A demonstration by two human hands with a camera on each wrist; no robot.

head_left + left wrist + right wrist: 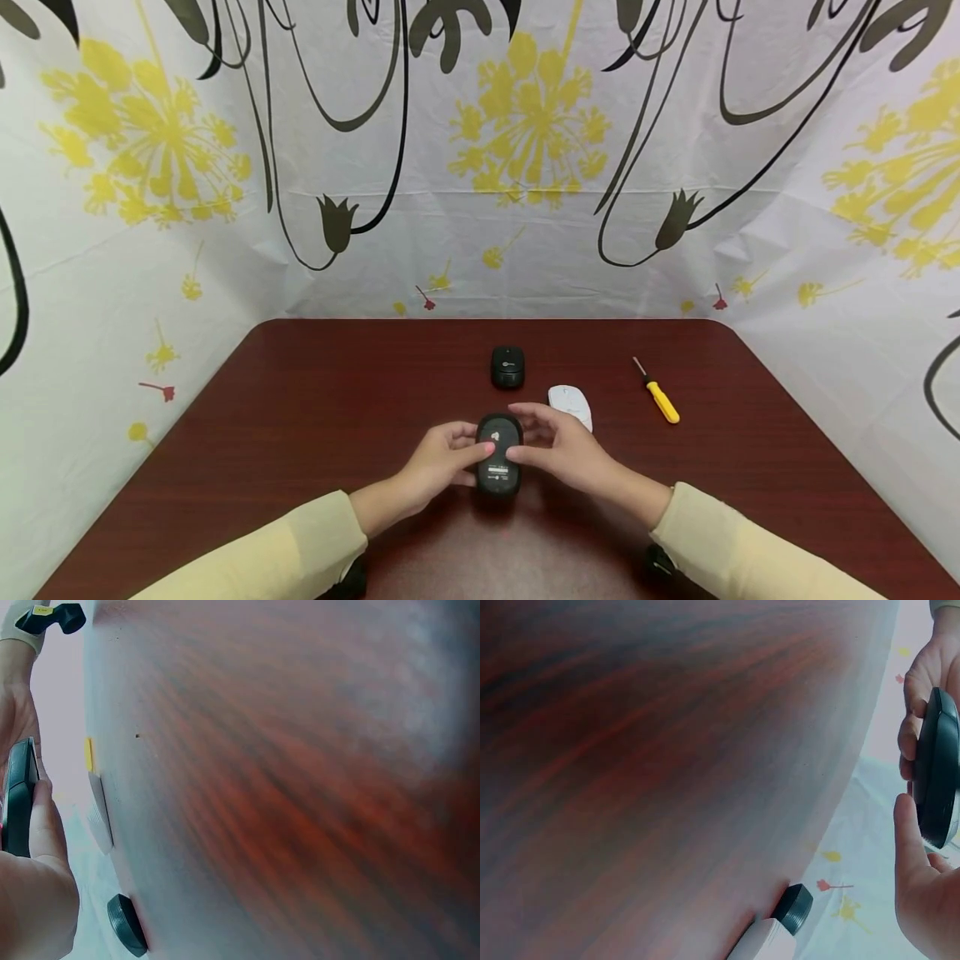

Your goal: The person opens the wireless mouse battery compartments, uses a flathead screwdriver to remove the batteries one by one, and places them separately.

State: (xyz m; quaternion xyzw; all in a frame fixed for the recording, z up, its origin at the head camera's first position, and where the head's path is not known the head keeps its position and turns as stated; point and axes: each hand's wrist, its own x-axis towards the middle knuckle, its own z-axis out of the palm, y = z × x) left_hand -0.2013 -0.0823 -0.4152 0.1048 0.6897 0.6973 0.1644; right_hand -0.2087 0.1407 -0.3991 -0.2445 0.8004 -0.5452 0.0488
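Note:
A black computer mouse (498, 477) is held above the table with its labelled underside towards the head camera. My left hand (435, 468) grips its left side, thumb on the underside and fingers behind. From the other side my right hand (568, 454) holds it too, thumb on the underside's right part and forefinger by the top edge. In the right wrist view the black mouse (936, 769) appears edge-on, well off the tabletop. Just behind the right hand lies a white mouse (570, 403), partly covered by it. Another black mouse (507, 367) rests farther back.
A screwdriver (662, 400) with a yellow handle lies on the right of the dark red-brown table (360, 375). Patterned white cloth (442, 250) hangs behind and beside the table. Dark wrist straps show at both sleeve cuffs.

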